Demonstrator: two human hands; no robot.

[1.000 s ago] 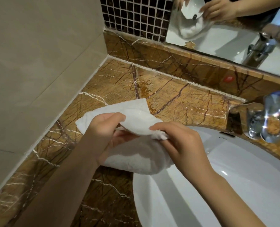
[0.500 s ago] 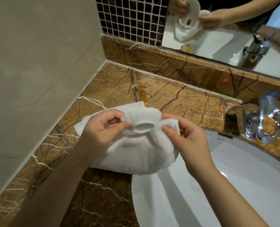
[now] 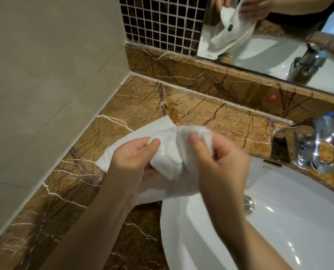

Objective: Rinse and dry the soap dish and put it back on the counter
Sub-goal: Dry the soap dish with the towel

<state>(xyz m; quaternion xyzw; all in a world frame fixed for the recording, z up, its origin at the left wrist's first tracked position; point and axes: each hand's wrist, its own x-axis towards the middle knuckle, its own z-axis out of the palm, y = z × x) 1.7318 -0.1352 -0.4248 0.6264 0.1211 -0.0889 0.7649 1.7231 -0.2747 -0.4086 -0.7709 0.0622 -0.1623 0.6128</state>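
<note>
The white glossy soap dish (image 3: 165,152) is held above the edge of the counter (image 3: 201,121), tilted and partly wrapped in a white towel (image 3: 135,139). My left hand (image 3: 131,158) grips the dish's left side with the thumb on its surface. Over the dish's right part, my right hand (image 3: 220,164) presses a bunched fold of the towel. The right end of the dish is hidden by the cloth. The mirror (image 3: 279,36) shows the same hands, dish and towel.
A white basin (image 3: 279,221) lies below and to the right, with its metal drain (image 3: 248,204). A chrome tap (image 3: 316,147) stands at the right. Brown marble runs left to a beige tiled wall (image 3: 45,75), with a raised marble ledge behind.
The dish has been turned in my hands. My right hand has moved up over it with the towel, now covering its right part. The towel's left corner hangs further out.
</note>
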